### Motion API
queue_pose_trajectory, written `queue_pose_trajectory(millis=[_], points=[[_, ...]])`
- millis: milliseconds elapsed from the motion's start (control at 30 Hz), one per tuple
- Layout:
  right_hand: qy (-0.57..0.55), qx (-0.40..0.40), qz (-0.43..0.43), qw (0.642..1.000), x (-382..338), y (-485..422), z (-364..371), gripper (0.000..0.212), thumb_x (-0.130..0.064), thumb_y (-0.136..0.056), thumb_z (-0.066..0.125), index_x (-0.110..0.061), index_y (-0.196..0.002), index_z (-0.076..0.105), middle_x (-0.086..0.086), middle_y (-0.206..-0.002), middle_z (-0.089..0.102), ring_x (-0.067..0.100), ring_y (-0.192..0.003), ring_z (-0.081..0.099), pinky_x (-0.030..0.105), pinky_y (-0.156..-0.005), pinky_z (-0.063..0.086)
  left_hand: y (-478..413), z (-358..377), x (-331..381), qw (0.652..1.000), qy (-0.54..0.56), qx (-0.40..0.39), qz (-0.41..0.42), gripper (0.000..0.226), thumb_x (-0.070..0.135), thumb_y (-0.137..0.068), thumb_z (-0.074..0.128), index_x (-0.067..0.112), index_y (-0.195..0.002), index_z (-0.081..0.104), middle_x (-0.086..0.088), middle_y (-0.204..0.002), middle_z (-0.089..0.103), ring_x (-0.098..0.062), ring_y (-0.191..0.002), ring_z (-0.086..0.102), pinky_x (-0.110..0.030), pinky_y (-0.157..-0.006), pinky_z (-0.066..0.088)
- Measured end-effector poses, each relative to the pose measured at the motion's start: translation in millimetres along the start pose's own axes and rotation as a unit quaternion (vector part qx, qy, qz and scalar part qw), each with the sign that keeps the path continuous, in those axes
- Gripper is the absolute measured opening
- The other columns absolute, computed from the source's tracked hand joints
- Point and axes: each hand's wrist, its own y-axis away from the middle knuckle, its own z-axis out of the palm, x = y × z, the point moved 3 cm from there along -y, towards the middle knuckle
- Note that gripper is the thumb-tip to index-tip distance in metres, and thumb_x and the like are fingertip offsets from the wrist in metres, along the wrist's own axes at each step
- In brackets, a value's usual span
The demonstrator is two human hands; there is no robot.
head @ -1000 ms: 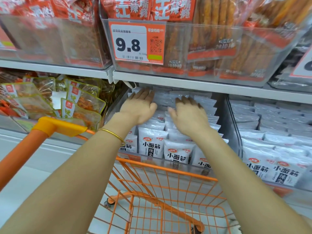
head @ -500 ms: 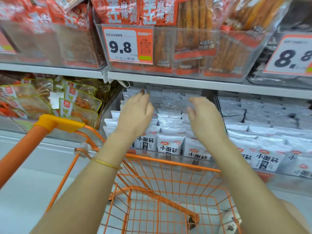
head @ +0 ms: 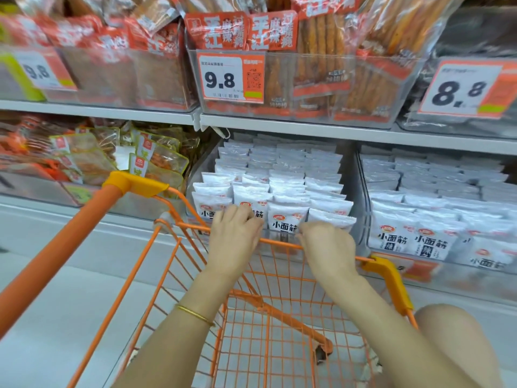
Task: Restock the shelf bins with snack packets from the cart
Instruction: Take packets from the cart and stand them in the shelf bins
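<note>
White snack packets [head: 285, 219] in clear bin [head: 202, 163] — front row at curled fingers of left hand [head: 235, 239]; right hand [head: 328, 247] fingers curled alongside, above cart [head: 279, 243] rim — grasp unclear.

Cart rim [head: 282, 243] bars the packed bin [head: 202, 163]; shelf [head: 307, 130] overhangs above.
</note>
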Motion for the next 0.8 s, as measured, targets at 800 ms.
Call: queue_pose_trajectory(millis=[800], points=[[-0.023,0.053,-0.024,0.998,5,-48,8,0.008,-0.008,-0.091,0.054,-0.014,-0.091,0.059,0.001,-0.078,0.058,0.023,-0.069,0.057,0.027,-0.055,0.037,-51,13,-7,0.994,-0.026,-0.096,-0.053,0.015,0.007,-0.083,0.060,0.018,-0.089,0.069,0.002,-0.096,0.055,-0.021,-0.094,0.044,-0.029,-0.074,0.023]])
